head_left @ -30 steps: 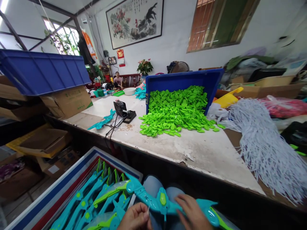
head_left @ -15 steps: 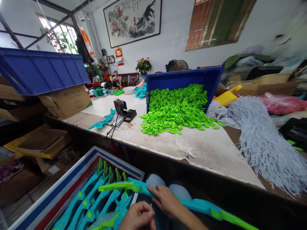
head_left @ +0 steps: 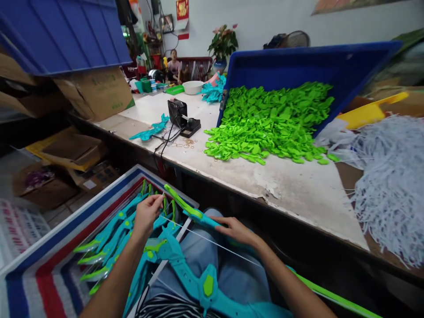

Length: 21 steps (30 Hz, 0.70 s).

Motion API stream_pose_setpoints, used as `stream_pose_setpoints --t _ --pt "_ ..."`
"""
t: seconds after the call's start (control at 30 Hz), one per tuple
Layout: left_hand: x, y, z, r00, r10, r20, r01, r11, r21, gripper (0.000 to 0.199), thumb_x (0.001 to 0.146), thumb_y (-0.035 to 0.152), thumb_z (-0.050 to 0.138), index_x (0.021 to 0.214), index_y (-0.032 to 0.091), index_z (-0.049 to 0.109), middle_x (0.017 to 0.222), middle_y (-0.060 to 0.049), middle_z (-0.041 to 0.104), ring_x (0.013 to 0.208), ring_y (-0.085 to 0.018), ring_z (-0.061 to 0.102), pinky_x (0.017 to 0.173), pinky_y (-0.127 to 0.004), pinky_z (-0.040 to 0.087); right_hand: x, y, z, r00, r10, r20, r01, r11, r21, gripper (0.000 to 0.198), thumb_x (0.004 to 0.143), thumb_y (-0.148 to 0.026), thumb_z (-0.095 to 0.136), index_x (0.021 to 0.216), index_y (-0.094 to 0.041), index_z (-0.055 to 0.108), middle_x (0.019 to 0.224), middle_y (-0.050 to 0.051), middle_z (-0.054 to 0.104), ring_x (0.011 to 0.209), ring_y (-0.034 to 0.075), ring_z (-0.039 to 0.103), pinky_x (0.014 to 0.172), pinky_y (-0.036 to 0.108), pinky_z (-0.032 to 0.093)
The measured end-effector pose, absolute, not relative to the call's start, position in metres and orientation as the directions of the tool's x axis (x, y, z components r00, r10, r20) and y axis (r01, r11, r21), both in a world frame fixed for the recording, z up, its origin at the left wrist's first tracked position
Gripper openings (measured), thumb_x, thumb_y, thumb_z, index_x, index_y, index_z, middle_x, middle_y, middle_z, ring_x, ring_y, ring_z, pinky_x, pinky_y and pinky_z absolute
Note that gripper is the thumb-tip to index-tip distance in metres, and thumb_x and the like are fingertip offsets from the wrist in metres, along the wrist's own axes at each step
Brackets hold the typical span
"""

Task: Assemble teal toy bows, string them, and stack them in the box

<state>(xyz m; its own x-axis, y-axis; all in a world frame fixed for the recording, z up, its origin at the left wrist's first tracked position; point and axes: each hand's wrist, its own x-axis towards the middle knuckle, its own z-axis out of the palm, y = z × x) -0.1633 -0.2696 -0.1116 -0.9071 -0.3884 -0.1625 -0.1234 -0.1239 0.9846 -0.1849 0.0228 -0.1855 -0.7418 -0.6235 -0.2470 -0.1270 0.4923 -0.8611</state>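
Observation:
A teal toy bow (head_left: 211, 221) with bright green tips lies slanting over my lap. My right hand (head_left: 236, 230) grips its teal limb, fingers laid along the top. At the upper green tip, my left hand (head_left: 149, 213) pinches the end of a white string (head_left: 212, 240), which runs slantwise down to the right beneath my right forearm. Another teal bow (head_left: 188, 271), with a green hexagonal piece, rests across my thighs below. Several more teal and green bows (head_left: 114, 229) lie side by side in the striped-lined crate (head_left: 49, 274) at my left.
A blue bin (head_left: 298, 62) lies tipped on the table (head_left: 238, 176), spilling green plastic pieces (head_left: 271, 128). A small black fan-like device (head_left: 179, 115) stands left of it. White strings (head_left: 391, 190) hang over the right edge. A person (head_left: 174, 66) sits at the back.
My left hand has risen to the bow's upper green tip, carrying the string. The right hand still holds the limb. My view has tilted down, showing more of my lap and the crate.

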Motion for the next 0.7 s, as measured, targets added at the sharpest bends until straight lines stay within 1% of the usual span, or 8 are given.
stream_pose_setpoints --t 0.1,0.2,0.37,0.53,0.7 --pt "-0.172 -0.275 -0.115 -0.914 -0.376 -0.154 -0.158 -0.019 0.987 0.044 0.054 0.051 0.076 0.072 0.012 0.068 0.049 0.004 0.051 0.041 -0.005 0.035 0.041 -0.02 0.022 -0.186 0.023 -0.186 -0.746 -0.613 -0.261 -0.108 0.498 -0.86 0.052 0.084 -0.043 0.052 0.129 -0.019 0.057 0.125 0.003 0.062 0.111 0.026 0.059 0.1 0.036 0.041" --pt "-0.182 -0.277 -0.119 -0.927 -0.358 -0.108 -0.146 0.082 0.986 0.038 0.058 0.049 0.073 0.069 0.013 0.068 0.048 0.003 0.052 0.041 -0.006 0.035 0.041 -0.021 0.022 -0.186 0.023 -0.186 -0.754 -0.598 -0.272 -0.101 0.514 -0.852 0.051 0.084 -0.042 0.053 0.128 -0.018 0.058 0.12 0.003 0.065 0.105 0.026 0.061 0.096 0.035 0.043" --pt "-0.195 -0.281 -0.124 -0.945 -0.326 -0.035 -0.106 0.2 0.974 0.03 0.061 0.044 0.069 0.064 0.014 0.067 0.046 0.003 0.052 0.045 -0.009 0.041 0.045 -0.022 0.028 -0.185 0.023 -0.188 -0.767 -0.578 -0.278 -0.095 0.531 -0.842 0.049 0.084 -0.041 0.054 0.127 -0.019 0.059 0.111 0.003 0.069 0.097 0.024 0.062 0.09 0.033 0.046" --pt "-0.199 -0.283 -0.129 -0.94 -0.341 -0.007 -0.099 0.255 0.962 0.028 0.064 0.043 0.064 0.065 0.015 0.067 0.047 0.004 0.054 0.046 -0.01 0.044 0.048 -0.022 0.033 -0.185 0.023 -0.189 -0.78 -0.558 -0.282 -0.099 0.556 -0.825 0.047 0.083 -0.041 0.055 0.126 -0.023 0.06 0.104 0.003 0.071 0.091 0.023 0.063 0.085 0.032 0.048" --pt "-0.199 -0.281 -0.127 -0.945 -0.327 0.007 -0.085 0.265 0.96 0.026 0.065 0.041 0.064 0.066 0.016 0.066 0.048 0.003 0.055 0.046 -0.01 0.047 0.047 -0.022 0.034 -0.185 0.023 -0.188 -0.778 -0.556 -0.29 -0.112 0.579 -0.808 0.047 0.084 -0.042 0.053 0.127 -0.023 0.059 0.105 0.002 0.071 0.092 0.023 0.064 0.084 0.032 0.048"
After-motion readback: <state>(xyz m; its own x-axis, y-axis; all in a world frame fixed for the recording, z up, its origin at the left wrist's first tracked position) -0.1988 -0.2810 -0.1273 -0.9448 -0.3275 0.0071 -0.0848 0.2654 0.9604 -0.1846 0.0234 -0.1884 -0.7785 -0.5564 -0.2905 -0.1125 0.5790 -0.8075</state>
